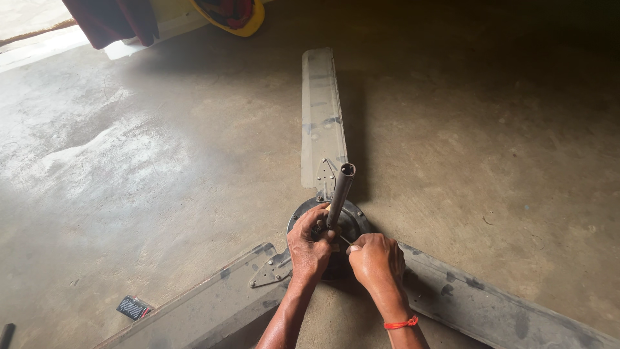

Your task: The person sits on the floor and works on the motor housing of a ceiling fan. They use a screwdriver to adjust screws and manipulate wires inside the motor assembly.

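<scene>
A ceiling fan lies flat on a concrete floor, its dark round motor housing [355, 216] in the middle with three dusty grey blades. One blade [321, 110] points away from me; the other two [213, 300] [491, 304] spread toward the lower left and lower right. A metal pipe rod [341, 192] rises tilted from the motor. My left hand [309, 245] wraps around the rod's base. My right hand [376, 262], with a red thread on the wrist, pinches a thin wire or pin [344, 240] beside the rod's base.
A small black flat object [134, 307] lies on the floor at the lower left. Dark red cloth [113, 19] and a yellow-rimmed object [236, 16] sit at the top edge. Bright light falls on the floor at the upper left.
</scene>
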